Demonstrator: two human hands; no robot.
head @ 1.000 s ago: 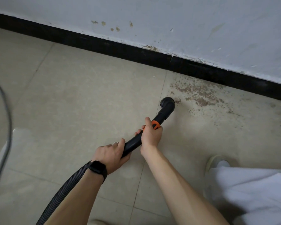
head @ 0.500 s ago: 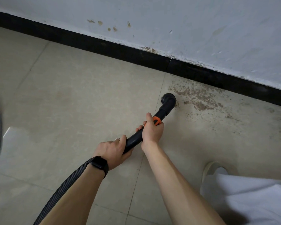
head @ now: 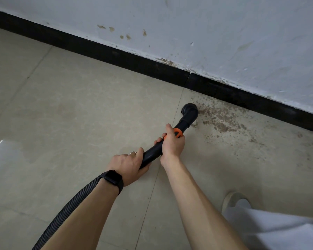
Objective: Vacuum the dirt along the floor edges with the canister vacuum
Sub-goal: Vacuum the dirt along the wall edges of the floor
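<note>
Vacuum wand [head: 152, 154], held two-handed.
Left hand [head: 129, 165] and right hand [head: 173, 142] curl round it; nozzle [head: 189, 112] (round brush head) near baseboard [head: 134, 60], dirt [head: 220, 120] just beside baseboard.

Both bare forearms reach forward and converge, the left hand [head: 129, 166] curled round the black wand [head: 152, 155] with its back turned up, the right hand [head: 173, 143] just ahead of it gripping the same wand, thumb stretched forward along it.

Nozzle [head: 190, 112] on floor [head: 79, 114], left of dirt [head: 219, 120]; baseboard [head: 134, 58] behind; shoe [head: 231, 199] near right.
</note>
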